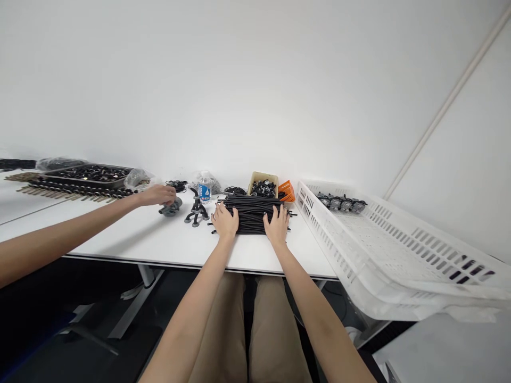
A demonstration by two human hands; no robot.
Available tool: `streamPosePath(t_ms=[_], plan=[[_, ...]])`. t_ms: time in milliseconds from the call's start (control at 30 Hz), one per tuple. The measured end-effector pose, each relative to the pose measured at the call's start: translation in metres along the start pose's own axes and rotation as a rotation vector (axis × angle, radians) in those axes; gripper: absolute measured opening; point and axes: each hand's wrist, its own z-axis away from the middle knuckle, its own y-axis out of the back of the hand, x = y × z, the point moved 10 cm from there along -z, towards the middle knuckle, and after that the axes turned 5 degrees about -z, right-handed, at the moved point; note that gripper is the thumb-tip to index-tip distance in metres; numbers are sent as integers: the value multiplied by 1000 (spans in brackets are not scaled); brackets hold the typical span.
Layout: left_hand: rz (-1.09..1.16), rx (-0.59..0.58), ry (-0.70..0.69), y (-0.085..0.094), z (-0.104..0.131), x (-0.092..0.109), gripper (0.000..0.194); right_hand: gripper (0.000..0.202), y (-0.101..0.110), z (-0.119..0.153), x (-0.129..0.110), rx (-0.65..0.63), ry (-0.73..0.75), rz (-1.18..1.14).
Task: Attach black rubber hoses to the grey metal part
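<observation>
A pile of long black flexible rods [251, 221] lies crosswise on the white table in front of me. My left hand [224, 219] rests on its left end with the fingers spread. On the right end lies my right hand [276, 224], its fingers also apart and touching the rods. Some rod tips stick out past both hands. Just left of the pile stands a small black tripod with bent legs and pale round feet [195, 210].
A co-worker's hand [157, 196] reaches in from the left over a grey object [171, 208]. Behind the pile are a water bottle [205, 187], a cream bin of black parts [264, 177] and an orange basket [288, 190]. White crates [331, 239] flank the right; a parts tray [120, 182] sits far left.
</observation>
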Motion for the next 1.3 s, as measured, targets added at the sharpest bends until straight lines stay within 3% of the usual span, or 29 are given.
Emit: streamPosePath(t_ms=[167,400,600,833,967,1067,1200,1300], plan=[[18,-35,-32,-2,-1,2,65,54,-3,-1,3,-13,-14,-10],[50,-42,-56,3,2,5,55,54,-4,0,3,-26,-14,-15],[119,65,-83,26,5,10,50,51,4,1,-2,0,9,-31],[214,103,-198,60,12,13,39,40,27,5,-14,136,126,-96],[254,103,-217,90,7,-16,32,37,38,-16,-16,151,125,-165],[288,45,-134,108,-13,-60,28,32,29,-55,-19,44,112,-179],[133,67,-22,131,-54,-120,35,26,-2,-115,-30,-156,143,-195],[-82,-55,12,124,-83,-152,51,25,-35,-144,-34,-337,152,-197]])
